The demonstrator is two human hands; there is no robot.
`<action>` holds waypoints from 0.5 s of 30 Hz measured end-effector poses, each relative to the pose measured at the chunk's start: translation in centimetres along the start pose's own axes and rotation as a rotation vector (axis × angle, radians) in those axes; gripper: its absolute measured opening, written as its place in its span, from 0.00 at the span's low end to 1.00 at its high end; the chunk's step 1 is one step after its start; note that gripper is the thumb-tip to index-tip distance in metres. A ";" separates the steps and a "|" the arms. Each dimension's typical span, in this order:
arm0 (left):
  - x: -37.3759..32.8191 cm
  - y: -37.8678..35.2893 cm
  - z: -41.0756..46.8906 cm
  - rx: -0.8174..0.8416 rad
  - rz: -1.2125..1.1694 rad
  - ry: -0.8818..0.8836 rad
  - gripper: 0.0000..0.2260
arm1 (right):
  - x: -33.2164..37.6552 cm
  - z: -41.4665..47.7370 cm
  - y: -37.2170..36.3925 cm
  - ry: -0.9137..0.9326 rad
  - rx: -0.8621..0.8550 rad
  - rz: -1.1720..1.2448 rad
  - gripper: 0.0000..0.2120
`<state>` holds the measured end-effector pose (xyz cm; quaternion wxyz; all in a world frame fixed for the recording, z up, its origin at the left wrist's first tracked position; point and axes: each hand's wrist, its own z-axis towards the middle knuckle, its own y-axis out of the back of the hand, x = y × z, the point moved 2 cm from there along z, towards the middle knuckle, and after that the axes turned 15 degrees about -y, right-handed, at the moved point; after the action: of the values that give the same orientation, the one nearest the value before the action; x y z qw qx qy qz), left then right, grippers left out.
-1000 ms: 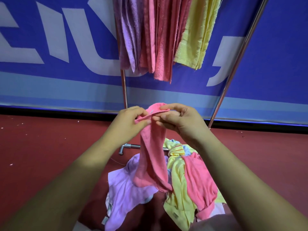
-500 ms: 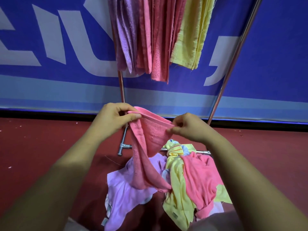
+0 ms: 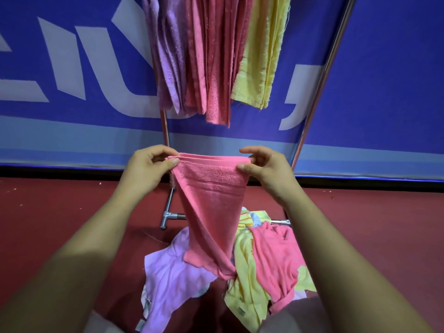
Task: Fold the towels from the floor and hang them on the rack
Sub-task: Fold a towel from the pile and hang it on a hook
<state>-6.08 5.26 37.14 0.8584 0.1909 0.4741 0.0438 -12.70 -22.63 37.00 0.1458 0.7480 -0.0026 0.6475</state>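
Behind the grip and filling most of what I can see from here is a blue banner point(image 3: 72, 68) with big white lettering, and under it a red floor point(image 3: 48, 224) runs out to both sides. The rack point(image 3: 319, 92) stands just beyond the grip, its shiny poles rising past the hands. Straight above the grip the hung towels point(image 3: 211, 56) dangle in 3 colours: purple, pink and yellow. They are folded into narrow strips and packed close together, so a good part of the job looks done. Directly below the grip lies the pile point(image 3: 173, 280), at least 3 crumpled cloths in lilac, yellow and pink, touching and overlapping on the floor at the rack's foot, so I'd say plenty is left. Between the 2 hands is the pink towel point(image 3: 213, 188), its top edge stretched flat and level. The rest drops down from the grip with a twist, and its tail reaches the pile. The left hand point(image 3: 146, 171) pinches 1 top corner between thumb and curled fingers, and the right hand point(image 3: 266, 169) pinches the other the same way, both narrow grips on cloth. To my eye this 1 is only opened out for its first fold. It has yet to be doubled over and carried up to the bar, which sits above the grip and out of sight.
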 end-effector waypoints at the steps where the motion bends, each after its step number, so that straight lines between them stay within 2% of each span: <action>1: -0.1 0.0 0.0 0.008 0.000 0.002 0.09 | 0.1 -0.1 0.1 0.011 -0.013 -0.096 0.14; 4: -1.0 0.0 0.6 0.030 0.011 0.013 0.13 | 0.8 -0.5 0.3 -0.009 0.031 -0.232 0.07; 6: -2.3 0.3 1.6 0.036 0.073 0.001 0.14 | 2.0 -0.4 0.7 -0.009 0.016 -0.217 0.07; 10: -6.9 2.2 5.4 0.037 0.069 -0.043 0.15 | 8.0 -0.1 2.6 0.057 -0.081 -0.082 0.07; 15: -18.2 5.7 11.6 -0.047 0.020 -0.166 0.09 | 19.7 -1.2 5.6 0.198 0.013 0.245 0.06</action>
<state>-5.79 2.56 59.31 0.8984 0.1786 0.3984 0.0473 -11.73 -24.14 57.40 0.0606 0.6756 -0.0753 0.7309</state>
